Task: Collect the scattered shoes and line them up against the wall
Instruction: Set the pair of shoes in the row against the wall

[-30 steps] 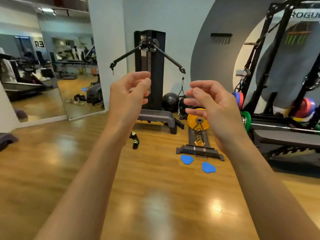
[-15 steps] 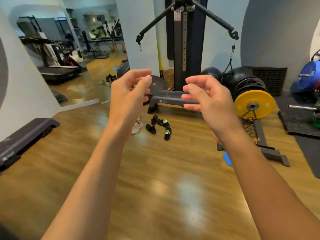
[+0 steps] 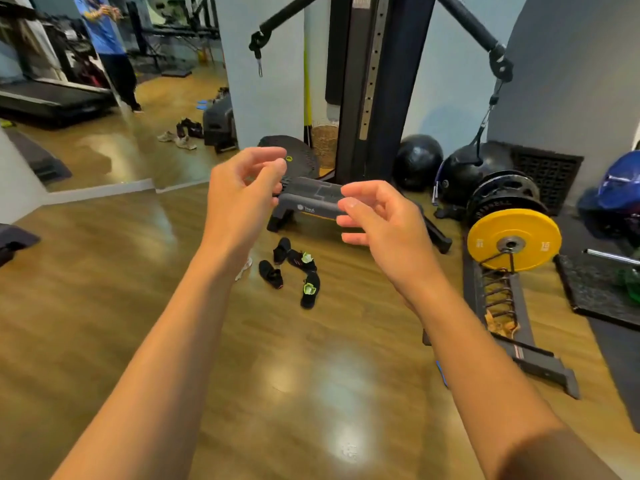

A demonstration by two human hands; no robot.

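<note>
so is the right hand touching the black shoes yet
Apart. Head view: the right hand is raised, empty, and the black shoes lie on the floor beyond it.

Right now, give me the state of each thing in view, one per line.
left hand: raised, fingers loosely curled, holding nothing
right hand: raised, fingers loosely curled, holding nothing
black shoes: scattered on the floor, pointing different ways, not lined up
white shoe: on the floor, mostly hidden behind the left forearm
yellow weight plate: standing on edge
</note>
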